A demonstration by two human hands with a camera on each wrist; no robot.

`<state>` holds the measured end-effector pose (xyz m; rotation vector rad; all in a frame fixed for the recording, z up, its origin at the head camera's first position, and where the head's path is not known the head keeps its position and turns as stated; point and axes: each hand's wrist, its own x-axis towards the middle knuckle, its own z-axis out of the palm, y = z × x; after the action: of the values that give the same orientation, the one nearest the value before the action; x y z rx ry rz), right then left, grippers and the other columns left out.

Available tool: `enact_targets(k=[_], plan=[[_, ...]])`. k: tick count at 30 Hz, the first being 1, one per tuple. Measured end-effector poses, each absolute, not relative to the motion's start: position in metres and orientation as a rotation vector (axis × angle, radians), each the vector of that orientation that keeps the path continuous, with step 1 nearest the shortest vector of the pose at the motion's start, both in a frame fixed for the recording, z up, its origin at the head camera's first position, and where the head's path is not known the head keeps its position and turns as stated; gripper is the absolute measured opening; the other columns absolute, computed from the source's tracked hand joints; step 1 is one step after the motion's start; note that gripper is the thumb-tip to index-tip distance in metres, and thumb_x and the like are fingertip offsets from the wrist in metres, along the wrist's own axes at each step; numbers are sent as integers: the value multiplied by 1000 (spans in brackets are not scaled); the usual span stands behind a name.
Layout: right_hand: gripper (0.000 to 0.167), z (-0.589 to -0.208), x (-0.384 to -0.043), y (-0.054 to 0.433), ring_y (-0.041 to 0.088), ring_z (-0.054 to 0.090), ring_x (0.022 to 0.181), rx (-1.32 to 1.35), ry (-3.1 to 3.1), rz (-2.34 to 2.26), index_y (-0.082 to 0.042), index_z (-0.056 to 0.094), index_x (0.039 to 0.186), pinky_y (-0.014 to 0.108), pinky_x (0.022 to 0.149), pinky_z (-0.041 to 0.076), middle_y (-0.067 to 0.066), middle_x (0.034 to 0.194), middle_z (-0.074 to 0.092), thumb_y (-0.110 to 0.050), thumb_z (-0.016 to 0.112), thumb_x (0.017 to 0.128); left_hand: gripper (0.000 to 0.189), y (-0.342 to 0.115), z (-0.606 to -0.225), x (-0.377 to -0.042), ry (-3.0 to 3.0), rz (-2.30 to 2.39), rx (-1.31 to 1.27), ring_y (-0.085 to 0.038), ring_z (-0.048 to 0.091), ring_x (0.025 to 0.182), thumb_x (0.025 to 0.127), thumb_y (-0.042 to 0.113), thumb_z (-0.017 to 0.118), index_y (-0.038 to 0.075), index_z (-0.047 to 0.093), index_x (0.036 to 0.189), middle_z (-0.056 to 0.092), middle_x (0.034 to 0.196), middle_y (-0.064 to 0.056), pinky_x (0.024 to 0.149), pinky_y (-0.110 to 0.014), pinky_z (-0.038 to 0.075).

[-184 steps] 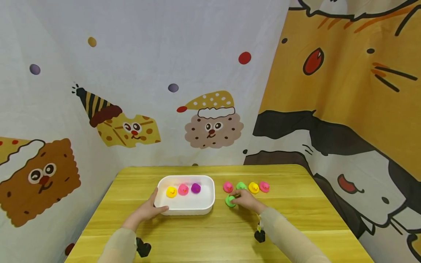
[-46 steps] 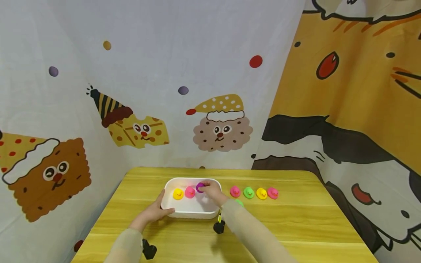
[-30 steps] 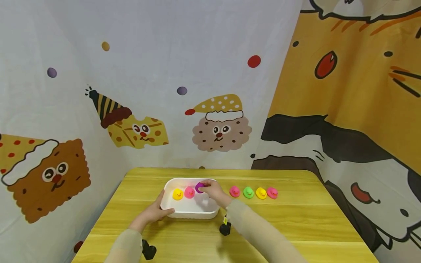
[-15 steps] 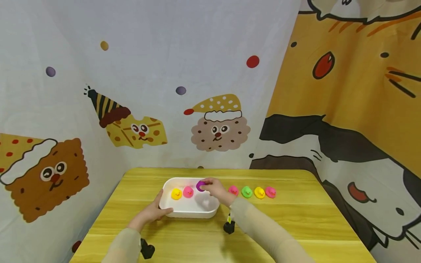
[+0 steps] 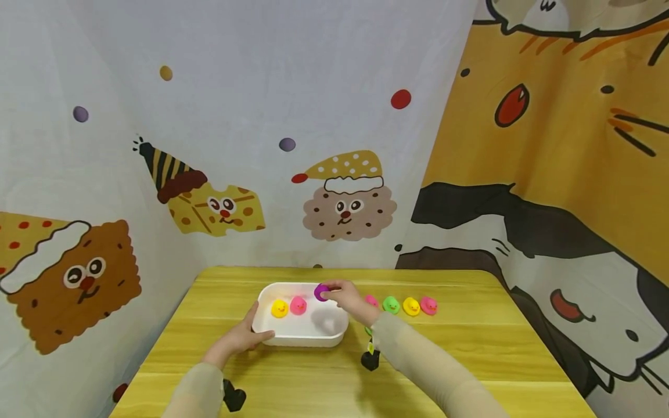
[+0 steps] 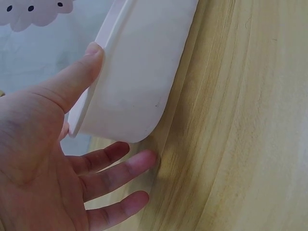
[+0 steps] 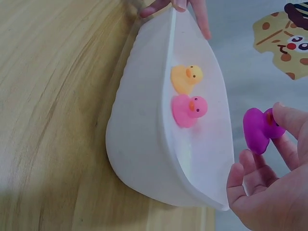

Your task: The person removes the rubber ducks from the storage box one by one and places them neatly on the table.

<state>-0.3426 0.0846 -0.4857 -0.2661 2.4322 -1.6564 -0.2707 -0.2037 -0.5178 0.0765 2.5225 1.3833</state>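
Note:
My right hand point(image 5: 349, 298) pinches a purple rubber duck point(image 7: 260, 132) between thumb and fingers, held up over the right back part of a white plastic tub point(image 5: 313, 342). A shadow falls on the tub floor beneath it. Inside the tub, towards the left, sit a yellow rubber duck point(image 5: 279, 308) and a pink rubber duck point(image 5: 298, 305) side by side. My left hand point(image 5: 238, 337) holds the tub's left end, thumb along the near rim; in the left wrist view the lower fingers point(image 6: 120, 175) spread out below the tub's corner.
Right of the tub stands a row of rubber ducks: pink point(image 5: 371, 300), green point(image 5: 391, 305), yellow point(image 5: 411, 306) and pink point(image 5: 429, 306). Another green duck point(image 5: 368, 331) sits nearer, mostly behind my right wrist. A printed cloth point(image 5: 235, 87) hangs behind the wooden table point(image 5: 292, 383).
My right hand went from the nearer green duck outside the tub to the purple duck inside. It has since lifted the purple duck up and slightly right. The left hand stays on the tub.

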Motion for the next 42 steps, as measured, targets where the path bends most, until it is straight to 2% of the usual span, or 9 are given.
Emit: enact_targets(k=[6,11,18,23,27,31,33,37,42], plan=[[35,-484,-342,90,22,60,97,-238,2411,-1700,-2,65,119,54,87,47,10,110,67,-19,71,89,106,-203,-519,-270,2516,1394,79,-39,48,106,86,28,75,-1,-2,153,16,149,-39,73,-39,52],[36,-481,-339,97,23,60,98,-224,2416,-1694,-2,64,120,53,88,47,9,112,66,-21,70,90,106,-203,-518,-270,2515,1403,86,-40,47,108,87,27,75,-2,-2,153,15,150,-39,75,-38,52],[33,-480,-335,113,23,59,101,-258,2372,-1724,-3,63,121,55,91,45,9,113,66,-19,67,92,106,-204,-518,-272,2508,1407,88,-38,49,101,87,27,74,-1,-3,153,15,150,-39,68,-34,47],[35,-478,-333,122,23,58,100,-228,2403,-1722,-2,63,122,56,90,45,11,117,64,-20,68,92,107,-205,-520,-274,2510,1394,94,-40,46,108,87,30,75,0,-3,153,12,151,-37,73,-37,49],[37,-480,-336,131,23,58,100,-205,2432,-1692,-3,64,122,47,83,49,10,120,63,-22,69,90,107,-205,-520,-275,2517,1380,97,-42,43,113,87,32,74,-1,-3,153,10,153,-36,80,-40,50],[36,-482,-338,139,19,57,94,-181,2445,-1685,-5,65,120,35,74,49,7,116,65,-23,71,89,107,-206,-520,-274,2528,1360,94,-40,47,107,87,33,74,-1,-3,153,12,152,-37,78,-38,49],[35,-481,-338,142,18,55,85,-172,2450,-1689,-5,66,119,33,69,47,6,112,66,-22,72,89,107,-206,-520,-274,2529,1358,90,-38,48,104,87,33,74,-1,-3,153,13,151,-37,75,-36,48],[35,-477,-335,148,19,57,83,-176,2474,-1672,-4,66,118,31,69,47,6,107,68,-21,72,88,107,-205,-519,-274,2523,1362,93,-39,47,106,87,31,74,-1,-3,153,12,151,-38,75,-36,48],[35,-472,-331,156,23,61,93,-189,2491,-1665,0,65,117,32,77,50,10,109,67,-18,71,88,106,-205,-519,-275,2518,1369,103,-40,46,108,88,30,73,-2,-4,153,11,151,-38,77,-40,50]])
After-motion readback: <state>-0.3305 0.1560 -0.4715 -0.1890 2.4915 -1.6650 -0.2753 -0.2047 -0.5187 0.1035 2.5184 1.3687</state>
